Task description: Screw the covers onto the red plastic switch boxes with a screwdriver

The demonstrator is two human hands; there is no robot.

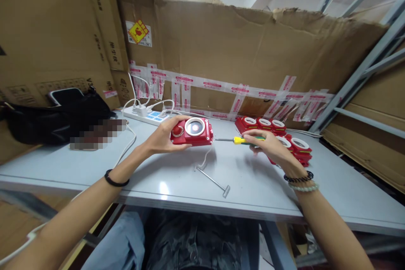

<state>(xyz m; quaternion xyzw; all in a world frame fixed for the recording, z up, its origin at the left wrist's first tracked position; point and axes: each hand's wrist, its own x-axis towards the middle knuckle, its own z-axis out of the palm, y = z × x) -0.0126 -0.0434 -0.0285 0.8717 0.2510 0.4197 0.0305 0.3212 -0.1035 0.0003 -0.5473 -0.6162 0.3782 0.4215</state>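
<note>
My left hand (166,134) is closed around one end of a red device (193,139) with a white ring around a dark round window. A round red part shows near my thumb. In my right hand (267,145) is a screwdriver (237,140) with a yellow and green handle, its shaft pointing left. The tip is at the device's right end; whether it sits in a screw I cannot tell. Below the device, a thin white cord (205,158) hangs toward the table. A small metal hammer-shaped rod (212,180) lies on the tabletop in front.
Several similar red devices (261,124) stand behind and beside my right hand on the grey table (177,173). A white power strip (147,114) with plugs and cables is at the back left. A black bag (57,114) lies farther left. Cardboard (202,46) walls the back; a metal rack (357,67) stands right.
</note>
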